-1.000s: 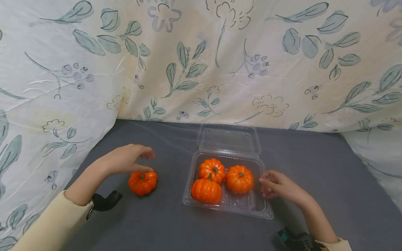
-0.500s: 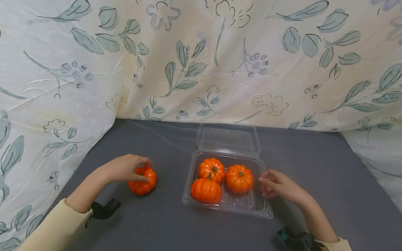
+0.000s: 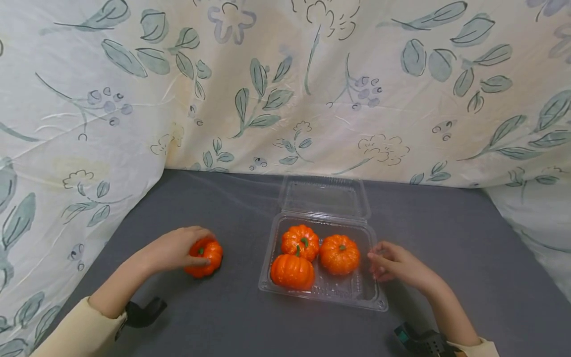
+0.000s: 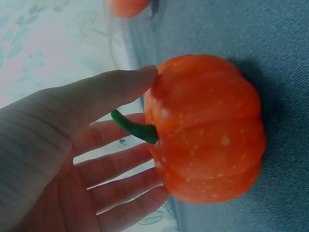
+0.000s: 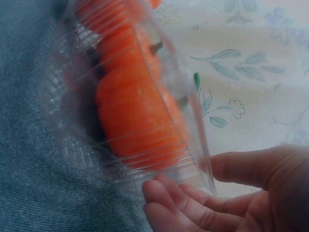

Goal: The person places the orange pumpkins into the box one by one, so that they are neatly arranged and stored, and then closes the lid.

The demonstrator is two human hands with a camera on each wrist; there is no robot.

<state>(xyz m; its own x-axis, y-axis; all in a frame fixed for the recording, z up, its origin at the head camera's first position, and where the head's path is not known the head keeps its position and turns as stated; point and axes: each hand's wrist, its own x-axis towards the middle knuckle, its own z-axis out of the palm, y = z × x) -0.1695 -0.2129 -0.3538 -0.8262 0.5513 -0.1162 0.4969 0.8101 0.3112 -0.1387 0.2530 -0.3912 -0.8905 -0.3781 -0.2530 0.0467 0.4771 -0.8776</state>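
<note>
In the head view, my left hand (image 3: 176,248) is around a small orange pumpkin (image 3: 209,255) on the grey cloth, thumb on its near side and fingers on its far side. The left wrist view shows the thumb tip against the pumpkin (image 4: 212,130), near its green stem (image 4: 135,128), with the fingertips partly hidden behind it. At the right, my right hand (image 3: 401,265) holds the rim of a clear plastic clamshell container (image 3: 323,297), thumb and fingers on either side of the rim. Inside the container sit three more pumpkins (image 3: 340,254).
The container's lid (image 3: 324,197) lies folded back behind it. A grey cloth (image 3: 241,317) covers the surface. A floral curtain (image 3: 276,99) hangs at the back and left. Each wrist carries a black strap mount (image 3: 144,312).
My left hand has come down and toward me, from above the loose pumpkin to around it. The right hand and the container have stayed in place.
</note>
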